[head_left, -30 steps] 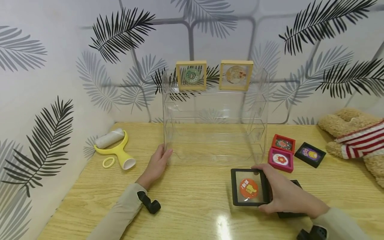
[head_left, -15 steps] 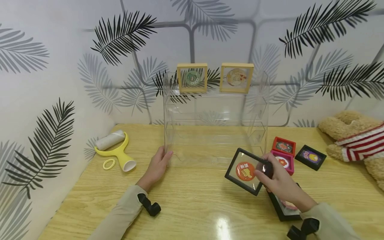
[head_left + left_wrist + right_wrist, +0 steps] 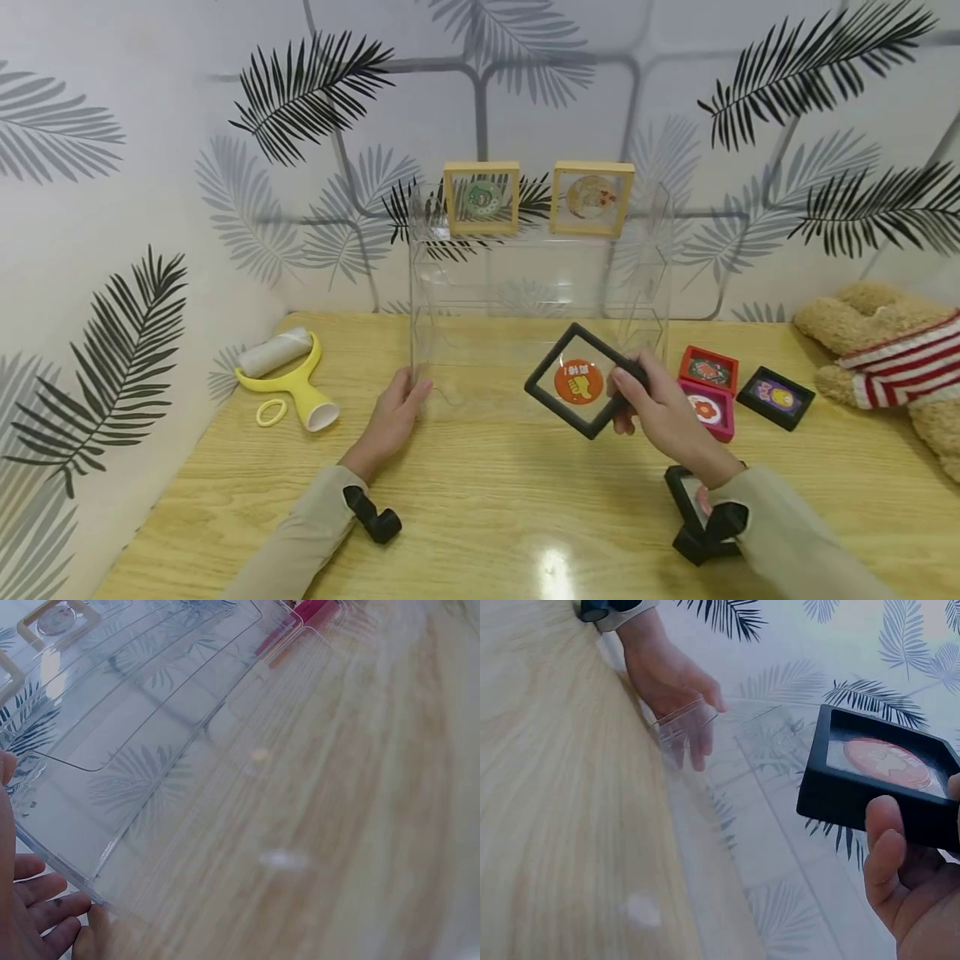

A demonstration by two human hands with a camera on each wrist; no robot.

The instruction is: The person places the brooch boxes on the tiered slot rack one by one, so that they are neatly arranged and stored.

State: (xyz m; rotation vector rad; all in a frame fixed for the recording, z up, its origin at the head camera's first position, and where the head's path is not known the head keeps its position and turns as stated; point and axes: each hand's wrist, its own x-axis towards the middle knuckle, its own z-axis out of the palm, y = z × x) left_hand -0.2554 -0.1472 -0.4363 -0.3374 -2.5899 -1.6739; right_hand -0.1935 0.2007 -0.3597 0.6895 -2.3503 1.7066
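Note:
My right hand (image 3: 663,412) holds a black square display frame (image 3: 558,412) by its right corner, thumb in front. In its clear pane is a round orange badge (image 3: 579,382) with a yellow thumbs-up. The frame is tilted like a diamond before a clear acrylic tiered rack (image 3: 540,275). My left hand (image 3: 390,421) holds the rack's lower left side; in the left wrist view its fingers (image 3: 56,911) lie around the panel edge. On the top tier stand two yellow frames, one with a green badge (image 3: 482,198), one with a beige badge (image 3: 592,198).
A second black frame (image 3: 684,492) lies under the right wrist. Red (image 3: 708,369) and pink (image 3: 707,409) frames and a small black one (image 3: 777,398) lie right of the rack. A teddy bear (image 3: 885,346) sits far right; a yellow roller holder (image 3: 296,383) and ring (image 3: 272,412) lie left.
My right hand has lifted the black frame up and leftwards from the front right towards the rack, turning it into a diamond tilt. The left hand has stayed at the rack's side.

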